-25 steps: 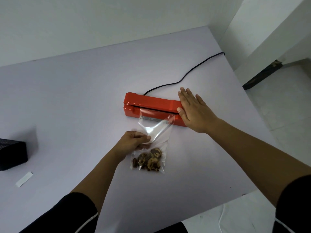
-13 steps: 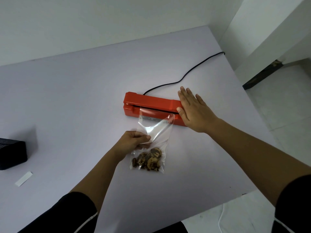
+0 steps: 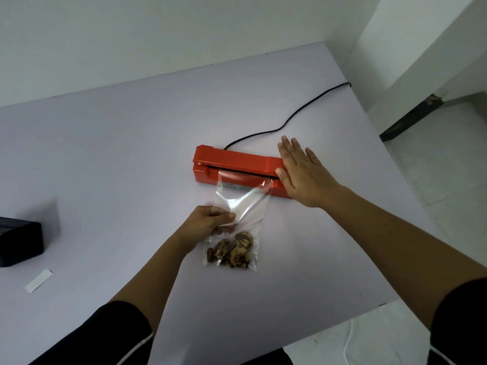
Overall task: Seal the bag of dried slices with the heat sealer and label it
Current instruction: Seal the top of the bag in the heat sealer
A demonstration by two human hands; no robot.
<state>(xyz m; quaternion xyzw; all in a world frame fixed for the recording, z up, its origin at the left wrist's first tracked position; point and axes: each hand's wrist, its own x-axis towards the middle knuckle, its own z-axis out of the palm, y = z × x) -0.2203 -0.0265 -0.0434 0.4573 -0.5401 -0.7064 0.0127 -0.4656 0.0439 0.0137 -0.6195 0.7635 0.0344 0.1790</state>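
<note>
A red heat sealer (image 3: 234, 162) lies across the middle of the pale table, its lid down. A clear plastic bag (image 3: 245, 206) runs from its jaw toward me, the bag's mouth caught under the lid. Brown dried slices (image 3: 232, 251) fill the bag's near end. My left hand (image 3: 208, 222) pinches the bag's left edge just above the slices. My right hand (image 3: 303, 172) lies flat, fingers spread, pressing on the sealer's right end. A white label strip (image 3: 38, 281) lies on the table far left.
A black box (image 3: 19, 245) stands at the table's left edge, just behind the label. The sealer's black cord (image 3: 287, 122) snakes off toward the table's back right corner. The table's right edge (image 3: 395, 301) drops to a white tiled floor.
</note>
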